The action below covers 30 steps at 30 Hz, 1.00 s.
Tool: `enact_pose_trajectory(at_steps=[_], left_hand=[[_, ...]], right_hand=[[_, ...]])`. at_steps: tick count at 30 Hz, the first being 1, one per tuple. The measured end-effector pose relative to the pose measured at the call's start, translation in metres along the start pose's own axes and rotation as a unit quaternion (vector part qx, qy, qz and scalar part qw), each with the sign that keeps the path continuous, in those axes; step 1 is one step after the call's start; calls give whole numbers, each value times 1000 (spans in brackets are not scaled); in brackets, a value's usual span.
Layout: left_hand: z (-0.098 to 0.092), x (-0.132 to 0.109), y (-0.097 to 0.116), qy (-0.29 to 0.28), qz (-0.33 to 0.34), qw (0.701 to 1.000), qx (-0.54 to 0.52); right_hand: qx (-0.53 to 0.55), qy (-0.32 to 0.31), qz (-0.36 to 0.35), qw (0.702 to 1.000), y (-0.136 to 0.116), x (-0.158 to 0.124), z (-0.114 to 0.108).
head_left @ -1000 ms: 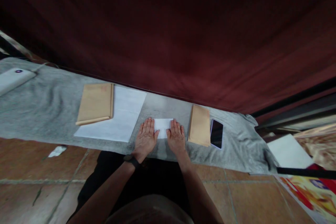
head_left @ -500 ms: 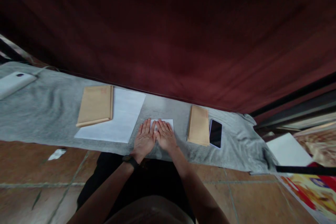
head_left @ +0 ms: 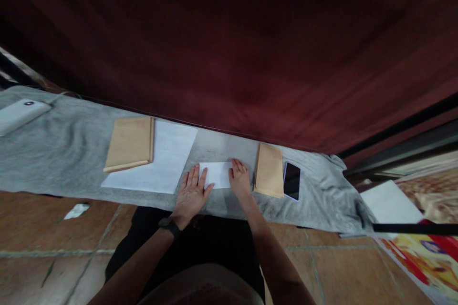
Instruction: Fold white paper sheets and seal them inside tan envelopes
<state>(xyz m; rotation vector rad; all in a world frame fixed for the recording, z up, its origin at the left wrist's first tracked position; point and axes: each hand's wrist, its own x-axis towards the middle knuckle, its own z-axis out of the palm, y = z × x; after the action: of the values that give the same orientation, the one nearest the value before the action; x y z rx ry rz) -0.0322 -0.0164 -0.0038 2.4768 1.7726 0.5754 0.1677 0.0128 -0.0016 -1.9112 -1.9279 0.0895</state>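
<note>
The folded white paper (head_left: 215, 175) is lying on the grey cloth (head_left: 71, 152) between the two hands, and neither is clasping it: the left hand (head_left: 191, 194) is resting flat with fingers spread at its near left corner, and the right hand (head_left: 239, 180) is pressing flat on its right edge. It is looking light, thin and easily creased, likely sliding on the cloth, so pinching the free far edge seems safest. A brown envelope (head_left: 269, 170) is lying just right of the right hand, with a phone (head_left: 292, 180) beyond it
</note>
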Motion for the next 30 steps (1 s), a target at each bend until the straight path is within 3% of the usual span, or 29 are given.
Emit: enact_pose_trajectory(at_steps=[4,8,13,19,24,27,30], left_hand=[[-4,-5,-2,0,9,1000,-1],[-7,-5,-3,-8,10,1000,6],[-7,-7,-6,-8,19,1000,8],[-6,-8,-7,-8,13,1000,15],[-3,1,16,-33,32,999,-24],[2,10,35,-68,60,995,-49],[7,17,41,-66,53,995,-47]], right_hand=[[-14,-46,-21,999,-1,21,-8],[-35,-52,-11,998,0,25,-10],[-31,-44,-13,998,0,12,-14],[17,-26,-78,996,-25,-24,-4],[-8,-53,-100,994,-38,-47,5],[-30,-64,-102,992,-36,-51,5],[-45,-59,-84,994,-32,-51,5]])
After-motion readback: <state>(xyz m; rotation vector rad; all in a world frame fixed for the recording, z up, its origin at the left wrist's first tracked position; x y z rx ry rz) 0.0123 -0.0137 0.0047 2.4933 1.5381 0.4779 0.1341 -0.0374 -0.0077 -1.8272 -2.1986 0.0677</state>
